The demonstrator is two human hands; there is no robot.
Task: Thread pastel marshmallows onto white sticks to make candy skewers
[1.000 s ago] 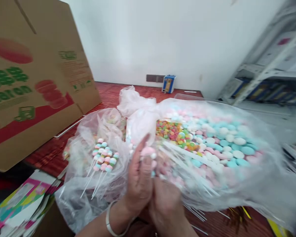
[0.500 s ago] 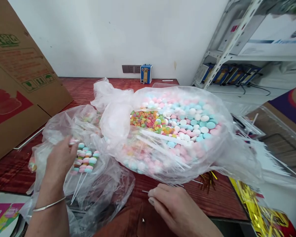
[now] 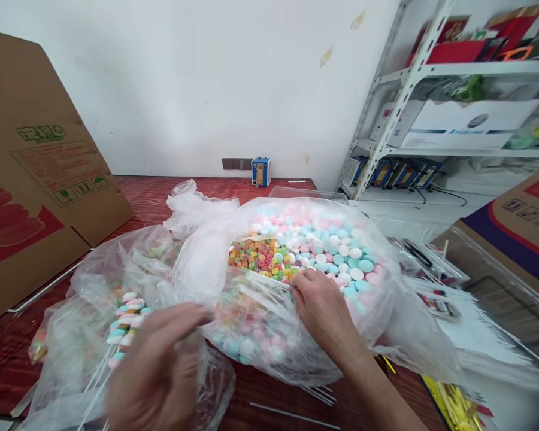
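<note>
My right hand (image 3: 321, 305) reaches over the large clear plastic bag (image 3: 386, 335), its fingers pressed together at the inner edge of the gummy rings (image 3: 260, 257). Whatever its fingertips hold is hidden. Pink, white and blue marshmallows (image 3: 341, 257) lie just beyond. Blurred by motion, my left hand (image 3: 161, 365) hovers at the lower left, fingers stretched to the right and thumb apart, with nothing visible in it. Beside it, marshmallow skewers (image 3: 128, 320) rest on a crumpled plastic bag (image 3: 67, 335), partly covered by the hand.
Bare white sticks (image 3: 294, 415) lie at the table's front. A cardboard box (image 3: 40, 167) stands left, another box (image 3: 516, 221) right. At the back sit a small blue box (image 3: 261, 172) and a clear tray (image 3: 308, 193). White shelving (image 3: 408, 90) stands behind right; gold tinsel (image 3: 453, 401) lies front right.
My right hand has moved from the table's front edge up into the large bag. My left hand has left the skewers and moved right and nearer. The view has tilted up.
</note>
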